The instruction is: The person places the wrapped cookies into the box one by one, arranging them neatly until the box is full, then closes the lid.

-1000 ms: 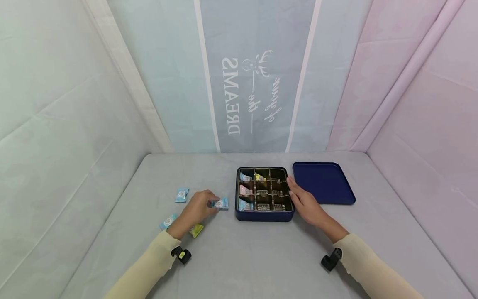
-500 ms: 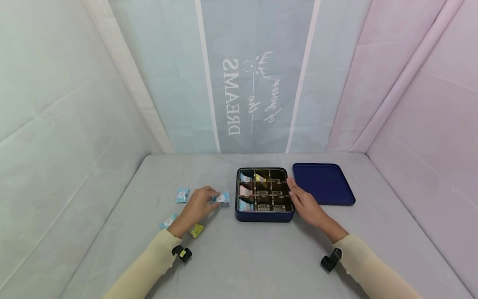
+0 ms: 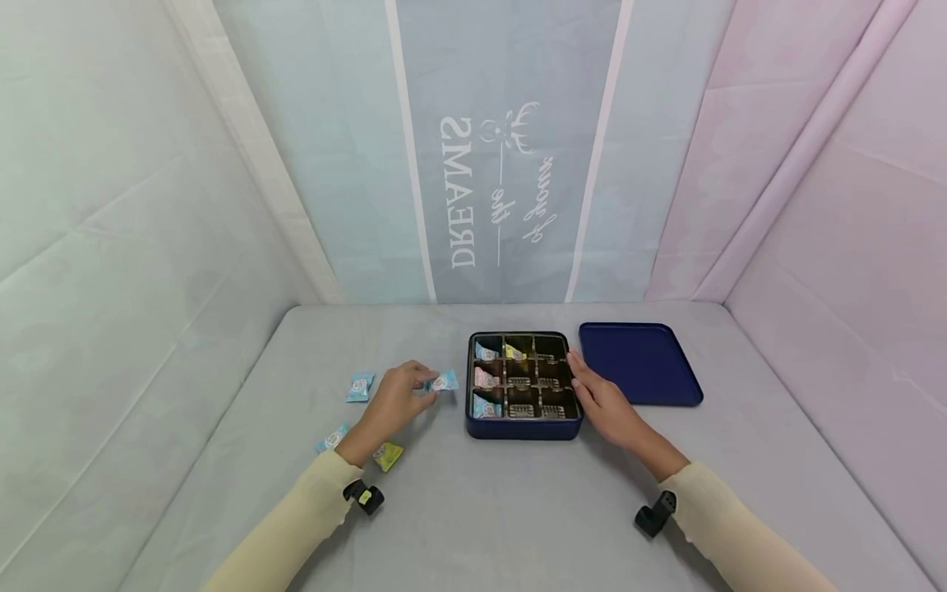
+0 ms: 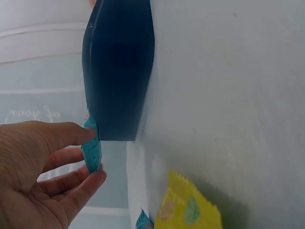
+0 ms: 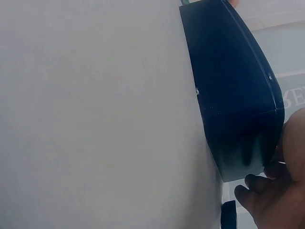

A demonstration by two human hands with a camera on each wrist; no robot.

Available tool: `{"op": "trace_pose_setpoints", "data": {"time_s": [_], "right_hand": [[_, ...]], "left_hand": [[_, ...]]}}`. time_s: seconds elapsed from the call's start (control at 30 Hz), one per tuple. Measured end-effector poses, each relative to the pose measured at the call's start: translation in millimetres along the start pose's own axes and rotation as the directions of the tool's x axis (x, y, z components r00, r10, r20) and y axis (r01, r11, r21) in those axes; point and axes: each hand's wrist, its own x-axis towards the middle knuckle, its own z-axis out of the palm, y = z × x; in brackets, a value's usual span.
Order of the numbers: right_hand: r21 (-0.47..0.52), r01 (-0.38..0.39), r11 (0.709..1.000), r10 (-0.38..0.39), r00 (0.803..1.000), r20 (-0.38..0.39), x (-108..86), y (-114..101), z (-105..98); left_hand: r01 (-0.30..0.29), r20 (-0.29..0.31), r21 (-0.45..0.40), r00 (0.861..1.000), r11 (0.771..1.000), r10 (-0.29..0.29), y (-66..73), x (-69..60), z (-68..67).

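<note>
My left hand point(image 3: 397, 403) pinches a light blue wrapped candy point(image 3: 445, 381) between thumb and fingers, held just left of the box. In the left wrist view the candy point(image 4: 92, 145) stands on edge between the fingertips. The dark blue box point(image 3: 524, 429) has a divided insert. Its left column holds blue, pink and blue candies from back to front, and a yellow candy point(image 3: 515, 352) sits in the back middle compartment. My right hand point(image 3: 608, 409) rests against the box's right side, its fingers fairly straight. The right wrist view shows these fingers beside the box wall point(image 5: 238, 86).
The dark blue lid point(image 3: 642, 363) lies on the table right of the box. On the left are a blue candy point(image 3: 360, 386), another blue candy point(image 3: 333, 438) and a yellow candy point(image 3: 388, 455) beside my left wrist. Fabric walls enclose the back and sides.
My left hand has lifted the blue candy off the table and moved it slightly away from me, a little to the right. The right hand and box have stayed put.
</note>
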Motion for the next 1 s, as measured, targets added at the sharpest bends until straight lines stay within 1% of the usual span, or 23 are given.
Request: {"op": "trace_pose_setpoints", "data": {"time_s": [0.1,0.23,0.47,0.77,0.9,1.0], "right_hand": [[0.000,-0.003,1.000,0.003,1.000,-0.003,0.0,0.0,0.0],[0.000,-0.008,1.000,0.008,1.000,0.000,-0.5,-0.5,-0.1],[-0.003,-0.011,1.000,0.011,1.000,-0.007,0.4,-1.2,-0.9],[0.000,-0.019,1.000,0.019,1.000,0.000,1.1,-1.1,-0.9],[0.010,-0.021,1.000,0.021,1.000,-0.002,0.9,-1.4,-0.7],[0.017,-0.026,1.000,0.026,1.000,-0.002,-0.6,-1.8,-0.2]], "left_hand": [[-0.007,-0.003,-0.023,1.000,1.000,0.007,1.6,0.3,0.0],[-0.038,-0.021,-0.053,0.999,0.998,0.037,5.4,0.4,-0.2],[-0.070,-0.062,-0.062,0.996,0.996,0.066,12.6,4.3,0.7],[-0.090,-0.060,-0.051,0.994,0.995,0.087,16.7,11.7,8.1],[-0.111,-0.066,-0.061,0.992,0.992,0.107,20.6,14.0,11.8],[-0.111,-0.055,-0.064,0.993,0.992,0.108,24.2,14.5,15.3]]}}
